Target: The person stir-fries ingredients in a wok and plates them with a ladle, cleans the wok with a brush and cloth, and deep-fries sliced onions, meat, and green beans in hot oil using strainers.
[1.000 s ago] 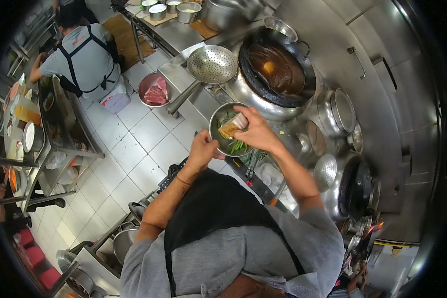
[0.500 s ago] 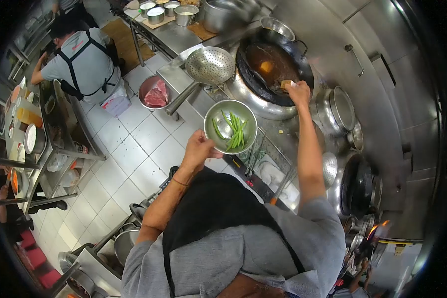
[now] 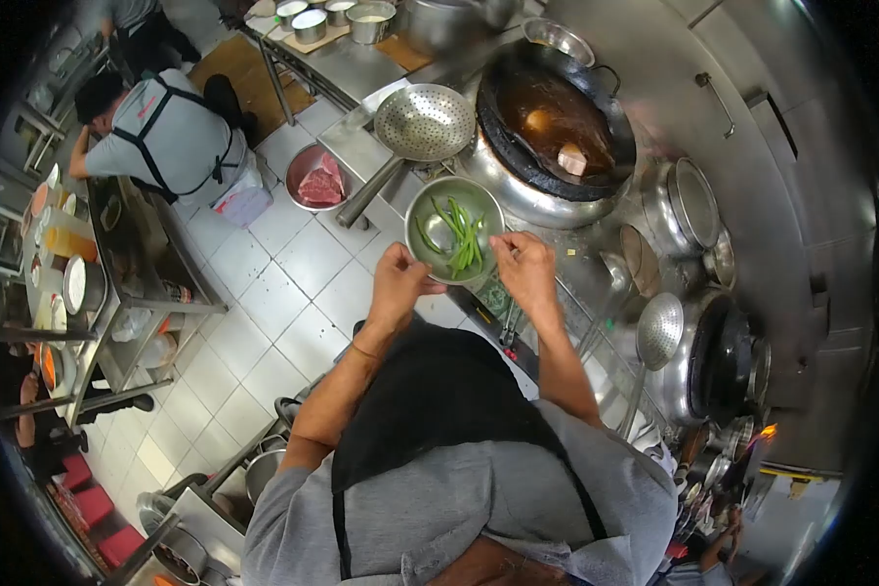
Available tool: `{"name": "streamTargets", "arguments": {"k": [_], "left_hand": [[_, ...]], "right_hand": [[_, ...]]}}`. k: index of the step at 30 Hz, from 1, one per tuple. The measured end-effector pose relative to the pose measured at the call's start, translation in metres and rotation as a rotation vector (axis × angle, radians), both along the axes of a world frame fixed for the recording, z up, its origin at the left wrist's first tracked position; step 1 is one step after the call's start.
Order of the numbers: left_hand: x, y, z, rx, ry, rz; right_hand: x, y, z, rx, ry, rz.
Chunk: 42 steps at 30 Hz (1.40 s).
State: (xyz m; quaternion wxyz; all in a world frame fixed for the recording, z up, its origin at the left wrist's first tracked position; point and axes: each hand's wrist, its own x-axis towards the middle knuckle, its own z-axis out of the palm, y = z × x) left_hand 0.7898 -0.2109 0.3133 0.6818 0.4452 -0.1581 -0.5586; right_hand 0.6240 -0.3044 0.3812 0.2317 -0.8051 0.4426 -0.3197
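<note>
A metal bowl (image 3: 419, 210) is held up between my two hands, with green beans (image 3: 465, 239) inside it. My left hand (image 3: 400, 283) pinches the bowl's lower left rim. On the right rim, my right hand (image 3: 526, 270) has its fingers closed. Beyond the bowl, a large black wok (image 3: 610, 127) holds dark brown liquid (image 3: 518, 115). A pale, block-like piece (image 3: 571, 159) lies in that liquid, near a round yellowish spot. Left of the wok, a perforated strainer (image 3: 425, 122) rests with its handle pointing down and left.
A bowl of raw meat (image 3: 319, 184) is at the left, above the tiled floor (image 3: 283, 259). A co-worker (image 3: 181, 132) bends over a shelf table (image 3: 117, 283). Another wok (image 3: 723, 356) and a second strainer (image 3: 660, 330) are at the right; a flame (image 3: 769, 431) shows lower right.
My right hand has come back from the wok to the bowl's rim. The block-like piece it held over the wok now lies in the liquid.
</note>
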Motion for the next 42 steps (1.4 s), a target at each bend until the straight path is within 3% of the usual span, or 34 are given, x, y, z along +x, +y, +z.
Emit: {"name": "streamTargets", "arguments": {"k": [2,5,8,9,11,14,18,21,25,27,28,29,30,32,33,34,35,36,37,39,42], "left_hand": [[0.02,-0.016,-0.002,-0.017,-0.083,0.035],[0.061,-0.063,-0.002,-0.104,-0.467,0.149],[0.102,-0.126,0.012,0.079,-1.216,0.216],[0.112,-0.146,0.015,0.062,-1.232,0.195],[0.124,-0.183,0.01,-0.116,-1.66,0.254],[0.132,-0.225,-0.018,-0.044,-1.936,0.034],[0.148,-0.247,-0.028,-0.017,-2.056,-0.124],[0.169,-0.259,-0.011,-0.117,-2.168,0.058],[0.186,-0.251,0.038,-0.231,-2.12,0.337],[0.195,-0.234,0.053,0.037,-1.801,0.326],[0.208,-0.23,0.047,0.005,-1.621,0.426],[0.219,-0.221,0.037,-0.011,-1.173,0.351],[0.221,-0.202,0.037,-0.067,-0.949,0.37],[0.208,-0.14,0.058,-0.097,-0.694,0.426],[0.212,-0.118,0.047,-0.167,-0.642,0.478],[0.221,-0.089,0.041,0.033,-0.805,0.514],[0.254,-0.072,-0.013,0.119,-1.028,0.641],[0.224,-0.028,0.023,0.163,-0.562,0.739],[0.237,0.001,-0.015,0.097,-0.496,0.849],[0.225,0.081,-0.021,0.022,-0.174,1.035],[0.198,0.212,-0.049,0.19,-0.031,1.315]], "right_hand": [[0.0,0.013,0.016,0.111,-0.021,-0.08],[-0.015,0.027,0.013,0.216,-0.056,-0.071],[-0.033,0.04,0.006,0.122,-0.058,-0.016],[-0.04,0.044,0.002,0.122,-0.075,-0.041],[-0.053,0.055,-0.006,0.146,-0.093,-0.083],[-0.074,0.073,-0.009,0.186,-0.123,-0.195],[-0.106,0.095,-0.02,0.22,-0.201,-0.341],[-0.123,0.11,-0.019,0.248,-0.218,-0.399],[-0.132,0.114,-0.02,0.433,-0.159,-0.389],[-0.129,0.107,-0.036,0.507,-0.182,-0.356],[-0.124,0.101,-0.045,0.522,-0.199,-0.312],[-0.116,0.094,-0.047,0.519,-0.18,-0.249],[-0.105,0.088,-0.048,0.543,-0.18,-0.218],[-0.083,0.072,-0.046,0.526,-0.087,-0.067],[-0.066,0.066,-0.041,0.492,-0.042,0.013],[-0.051,0.062,-0.039,0.475,-0.039,0.088],[-0.035,0.059,-0.04,0.467,-0.038,0.174],[-0.022,0.057,-0.044,0.481,-0.004,0.333],[-0.011,0.054,-0.049,0.488,0.009,0.368],[0.016,0.052,-0.055,0.506,0.061,0.511],[0.056,0.049,-0.046,0.712,0.281,0.568]]}}
